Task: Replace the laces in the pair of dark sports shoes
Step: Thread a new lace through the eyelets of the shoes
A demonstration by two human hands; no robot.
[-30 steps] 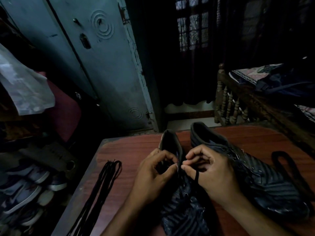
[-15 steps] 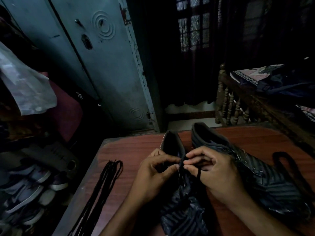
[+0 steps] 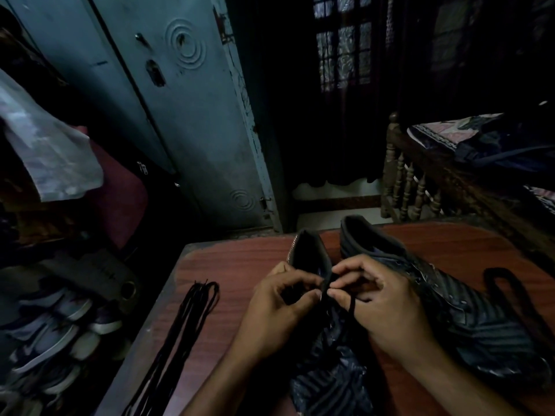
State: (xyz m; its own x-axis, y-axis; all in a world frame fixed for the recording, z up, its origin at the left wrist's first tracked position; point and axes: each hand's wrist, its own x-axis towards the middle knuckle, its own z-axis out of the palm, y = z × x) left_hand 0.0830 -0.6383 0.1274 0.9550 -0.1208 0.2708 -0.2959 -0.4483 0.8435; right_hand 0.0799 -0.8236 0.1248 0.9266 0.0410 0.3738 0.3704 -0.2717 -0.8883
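Observation:
Two dark ribbed sports shoes lie on a reddish wooden table [image 3: 237, 265], heels away from me. My hands meet over the left shoe [image 3: 309, 250], near its top eyelets. My left hand [image 3: 282, 307] curls around the shoe's collar, thumb and fingers pinching at the eyelet. My right hand [image 3: 378, 298] pinches a black lace [image 3: 352, 307] that loops under its fingers. The lace tip is hidden between my fingertips. The right shoe [image 3: 468, 319] lies untouched beside my right wrist.
A bundle of thin black laces [image 3: 192, 313] lies along the table's left edge. A thicker black lace [image 3: 507, 292] loops on the table's right side. Shoes [image 3: 45, 334] are stacked on the floor at left. A blue metal cupboard [image 3: 180, 115] and a wooden bed rail [image 3: 420, 181] stand behind.
My hands stay at the same eyelet area; the fingertips have shifted slightly closer together around the lace. The shoes and the loose laces have not moved.

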